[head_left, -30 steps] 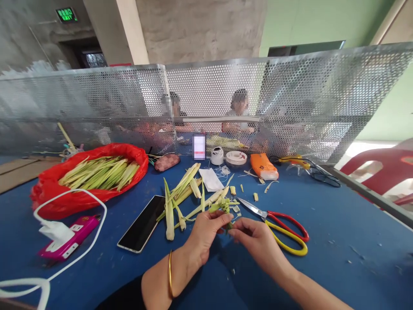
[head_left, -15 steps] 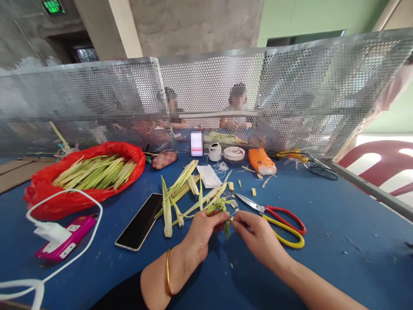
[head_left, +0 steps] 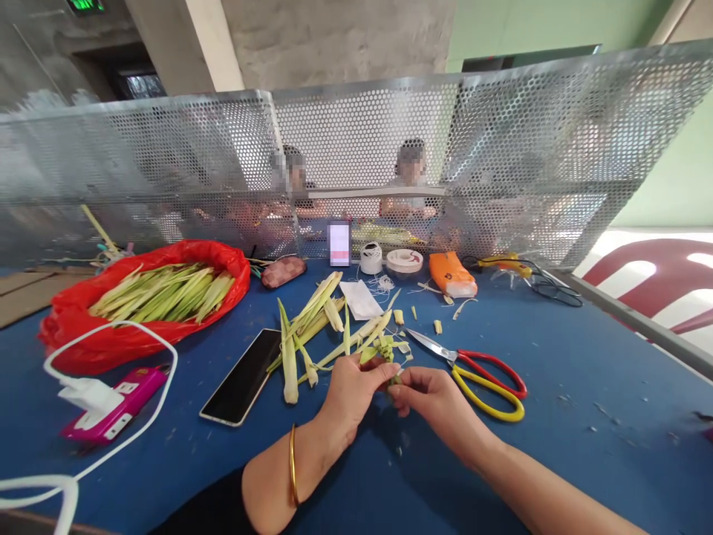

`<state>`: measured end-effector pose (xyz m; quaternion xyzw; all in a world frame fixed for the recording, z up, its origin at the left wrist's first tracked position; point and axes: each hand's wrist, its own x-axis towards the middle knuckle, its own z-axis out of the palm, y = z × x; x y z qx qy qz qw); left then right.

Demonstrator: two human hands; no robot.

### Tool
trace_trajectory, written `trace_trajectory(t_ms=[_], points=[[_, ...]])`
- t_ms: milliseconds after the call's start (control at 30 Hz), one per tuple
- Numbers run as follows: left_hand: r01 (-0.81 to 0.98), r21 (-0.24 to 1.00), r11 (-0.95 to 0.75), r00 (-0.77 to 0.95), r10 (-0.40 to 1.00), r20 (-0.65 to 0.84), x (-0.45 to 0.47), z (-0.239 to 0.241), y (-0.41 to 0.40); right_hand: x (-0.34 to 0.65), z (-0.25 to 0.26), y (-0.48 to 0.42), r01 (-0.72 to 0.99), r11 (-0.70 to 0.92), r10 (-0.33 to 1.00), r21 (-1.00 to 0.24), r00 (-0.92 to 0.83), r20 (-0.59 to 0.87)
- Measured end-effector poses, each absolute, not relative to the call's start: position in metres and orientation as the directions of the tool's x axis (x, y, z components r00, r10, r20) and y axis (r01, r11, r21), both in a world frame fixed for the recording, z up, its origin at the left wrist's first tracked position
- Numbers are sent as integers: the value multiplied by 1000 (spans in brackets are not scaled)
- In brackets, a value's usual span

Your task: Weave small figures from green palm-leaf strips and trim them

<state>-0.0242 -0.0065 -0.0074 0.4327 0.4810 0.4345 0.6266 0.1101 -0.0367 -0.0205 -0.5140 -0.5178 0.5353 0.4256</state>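
A small knotted piece of green husk [head_left: 384, 346] is pinched between the thumb and fingers of my left hand [head_left: 356, 383], which wears a gold bangle [head_left: 292, 464]. Right beside it, the closed fingertips of my right hand [head_left: 431, 394] grip the lower end of the same piece. Fingers partly cover the spot where both hands meet. Pale green husk strips [head_left: 288, 357] lie loose just beyond my left hand. To the right of my right hand rest scissors [head_left: 445, 353] with one red and one yellow handle, blades slightly apart.
A red plastic bag [head_left: 67, 319] full of husk strips stands at left, near a purple power strip [head_left: 119, 409] and a phone [head_left: 242, 379]. Thread [head_left: 370, 258], a tape roll [head_left: 405, 260] and an orange packet [head_left: 452, 275] line the perforated metal screen [head_left: 356, 134]. People sit behind it.
My right fingers have curled in closer to my left hand around the piece's lower end. Its green tails, visible below the fingers before, are now mostly covered. The view has tilted slightly.
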Motion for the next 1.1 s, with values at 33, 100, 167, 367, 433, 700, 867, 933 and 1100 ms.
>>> trace_trajectory(t_ms=[33, 100, 167, 367, 433, 700, 867, 933, 1100], points=[[-118, 961, 252, 160, 959, -232, -24, -8, -6, 110, -20, -37, 67, -98, 988, -993, -112, -105], [-105, 961, 257, 161, 958, -239, -25, -9, -6, 112, -19, -37, 56, -82, 989, -995, -119, -88], [-91, 963, 254, 176, 956, -235, -25, -7, -6, 114, -18, -37, 46, -67, 989, -997, -127, -73], [-59, 973, 223, 277, 940, -198, -27, 0, -6, 119, -13, -35, -14, -121, 962, -993, -249, -114], [-58, 971, 231, 264, 942, -208, -27, 2, -7, 120, -11, -34, -26, -138, 955, -990, -267, -126], [-65, 951, 303, 188, 939, -287, -24, 5, -9, 124, -13, -35, 364, 70, 985, -929, -171, 8], [-139, 930, 340, 209, 928, -308, -23, -4, -8, 123, -16, -35, 514, 155, 985, -844, -145, 93], [-149, 920, 363, 210, 921, -329, -23, -6, -7, 122, -19, -34, 497, 144, 987, -856, -135, 87], [-93, 954, 287, 164, 949, -269, -25, -6, -4, 120, -20, -34, 179, -17, 987, -984, -156, -45]])
